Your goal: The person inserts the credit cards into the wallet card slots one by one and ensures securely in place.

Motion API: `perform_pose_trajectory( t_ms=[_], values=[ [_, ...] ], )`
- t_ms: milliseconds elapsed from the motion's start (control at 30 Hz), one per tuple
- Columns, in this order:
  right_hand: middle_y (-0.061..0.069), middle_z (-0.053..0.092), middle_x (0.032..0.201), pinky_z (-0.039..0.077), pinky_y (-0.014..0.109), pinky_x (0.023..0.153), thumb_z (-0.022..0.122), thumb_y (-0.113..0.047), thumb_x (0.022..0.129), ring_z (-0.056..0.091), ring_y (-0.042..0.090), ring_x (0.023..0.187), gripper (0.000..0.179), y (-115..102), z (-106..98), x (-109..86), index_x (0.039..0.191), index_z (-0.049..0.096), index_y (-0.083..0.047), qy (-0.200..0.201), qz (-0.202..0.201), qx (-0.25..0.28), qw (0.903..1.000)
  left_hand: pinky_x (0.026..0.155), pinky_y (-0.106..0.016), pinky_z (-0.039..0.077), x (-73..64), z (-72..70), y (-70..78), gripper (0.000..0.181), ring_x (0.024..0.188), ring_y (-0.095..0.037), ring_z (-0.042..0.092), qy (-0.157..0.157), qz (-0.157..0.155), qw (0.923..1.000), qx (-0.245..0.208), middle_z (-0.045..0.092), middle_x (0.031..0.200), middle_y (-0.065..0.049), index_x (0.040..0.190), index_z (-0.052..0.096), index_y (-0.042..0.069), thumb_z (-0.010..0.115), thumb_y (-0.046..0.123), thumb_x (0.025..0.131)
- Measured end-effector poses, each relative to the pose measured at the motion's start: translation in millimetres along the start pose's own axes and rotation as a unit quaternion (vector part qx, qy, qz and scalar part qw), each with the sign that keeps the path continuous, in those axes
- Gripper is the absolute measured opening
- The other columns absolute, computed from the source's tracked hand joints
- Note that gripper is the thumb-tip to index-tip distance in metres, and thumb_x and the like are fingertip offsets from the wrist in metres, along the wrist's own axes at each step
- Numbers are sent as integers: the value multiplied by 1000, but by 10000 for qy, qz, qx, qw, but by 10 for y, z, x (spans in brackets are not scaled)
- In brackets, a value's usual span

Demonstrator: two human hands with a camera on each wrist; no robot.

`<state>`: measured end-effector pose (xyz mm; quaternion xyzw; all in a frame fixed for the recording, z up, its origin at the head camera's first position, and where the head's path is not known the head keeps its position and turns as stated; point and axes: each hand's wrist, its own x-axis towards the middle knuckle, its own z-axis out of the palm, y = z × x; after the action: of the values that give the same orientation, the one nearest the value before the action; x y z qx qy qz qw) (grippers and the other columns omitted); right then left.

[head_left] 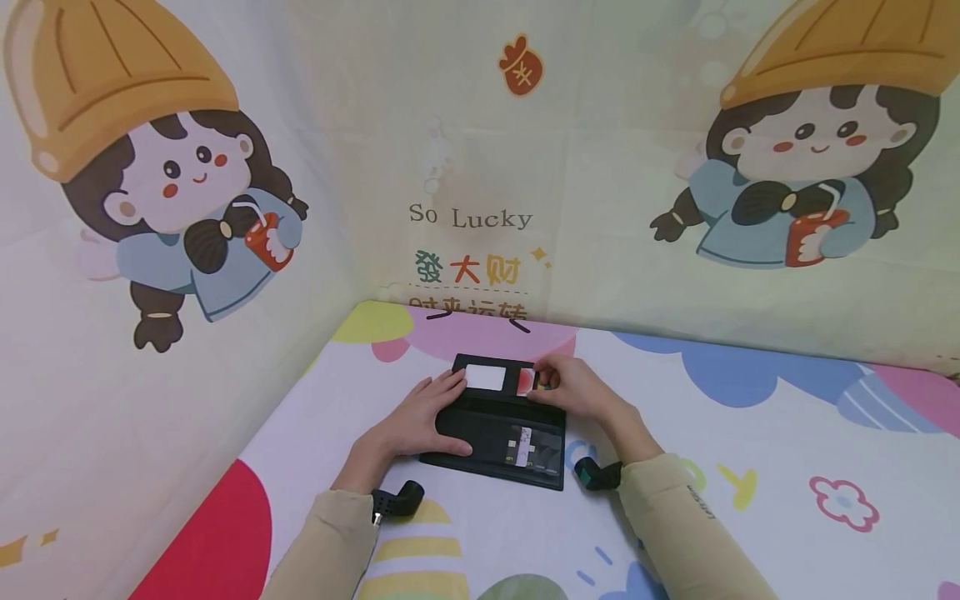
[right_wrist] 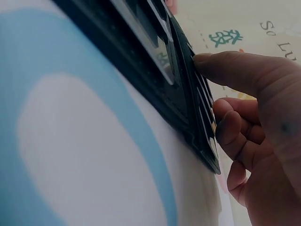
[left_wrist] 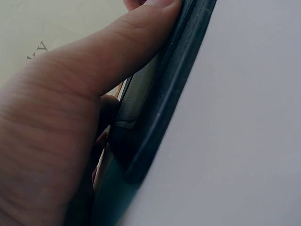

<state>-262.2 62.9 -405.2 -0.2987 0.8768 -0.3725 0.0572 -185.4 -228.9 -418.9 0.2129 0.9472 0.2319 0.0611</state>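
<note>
A black wallet (head_left: 487,408) lies unfolded on the table, its fold running across the middle. My left hand (head_left: 420,417) rests on its left side, fingers spread and straight, thumb on the lower half. In the left wrist view the thumb (left_wrist: 136,33) lies along the wallet's edge. My right hand (head_left: 573,387) is at the upper right part, thumb and fingers bent around a small card with a red picture (head_left: 527,381), which they partly hide. A white card (head_left: 485,377) shows in the upper half. A patterned card (head_left: 522,447) sits under a clear pocket in the lower half.
A white cloth with colourful prints (head_left: 750,533) covers the table. Behind it hangs a backdrop (head_left: 600,167) with cartoon figures and lettering. Small black wrist cameras (head_left: 401,500) are worn at both sleeves, close to the wallet's near side.
</note>
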Motion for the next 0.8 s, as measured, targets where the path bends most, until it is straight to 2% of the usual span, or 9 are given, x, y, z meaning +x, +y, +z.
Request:
perform_pose_trajectory(
  t_ms=[800],
  values=[
    [4,57,84,49,32,68,82,-18,85,54,19,76,37,-41,28,33,111,65,2,-34,166,-95,9998,124,-45,3,-6,4,2,111,154,-22,9,-15,-47,10000,-39,21,167,-3,158,32,6,79,62,74]
  ],
)
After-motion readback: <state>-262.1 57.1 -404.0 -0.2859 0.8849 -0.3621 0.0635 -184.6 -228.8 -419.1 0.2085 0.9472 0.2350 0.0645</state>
